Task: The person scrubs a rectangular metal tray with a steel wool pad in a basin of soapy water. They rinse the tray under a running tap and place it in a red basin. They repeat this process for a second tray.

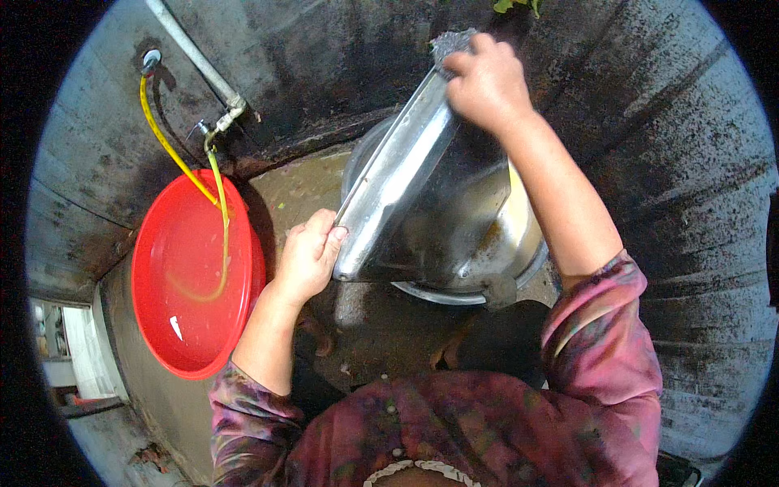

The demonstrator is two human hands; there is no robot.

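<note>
Steel tray [398, 183] tilted over round metal basin [438, 295]. L hand [307, 258] clamped on near-left corner; R hand [491, 81] gripping wire scrubber [451, 46] at far end. Risk: hard R push, L seemingly sole hold, rim prob. wet → tray could slip into basin; edge might cut L.
</note>
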